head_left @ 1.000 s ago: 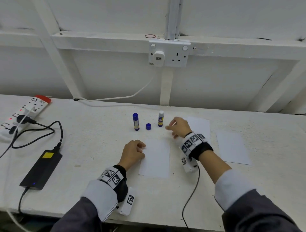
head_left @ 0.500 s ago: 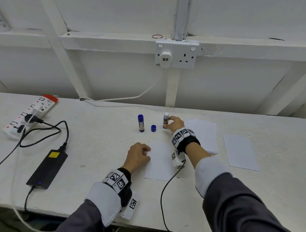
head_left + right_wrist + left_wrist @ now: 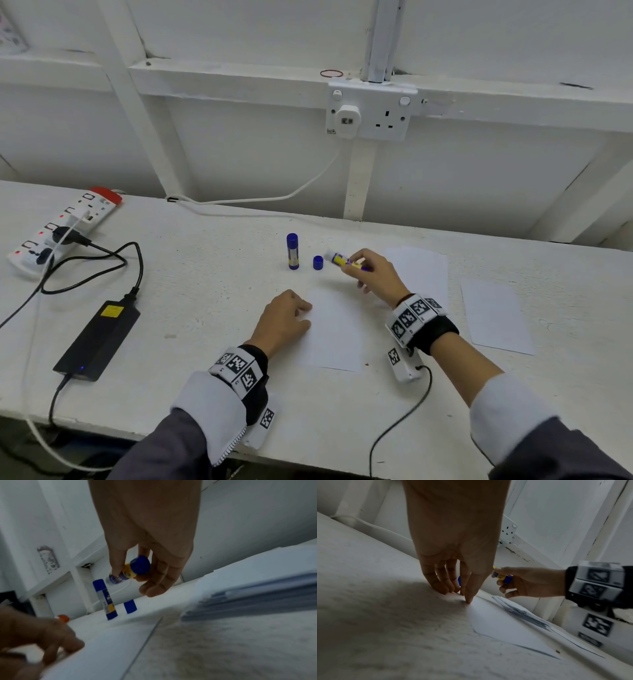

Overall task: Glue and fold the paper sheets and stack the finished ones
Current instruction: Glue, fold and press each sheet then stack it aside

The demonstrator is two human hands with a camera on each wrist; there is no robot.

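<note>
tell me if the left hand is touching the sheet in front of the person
Touching: the left wrist view shows the left hand with a fingertip pressed on the sheet at its corner.

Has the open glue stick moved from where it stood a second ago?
Yes. The right hand has lifted the open glue stick and tilted it; it stood upright right of the loose blue cap.

two glue sticks — one standing capped (image 3: 292,251), one uncapped (image 3: 346,259) — and one loose blue cap (image 3: 318,262). one single sheet (image 3: 337,332), one paper stack (image 3: 419,270), one further sheet lying apart (image 3: 495,317). two hands — left (image 3: 282,322), right (image 3: 375,275). one power strip (image 3: 65,228), one black adapter (image 3: 97,339).
</note>
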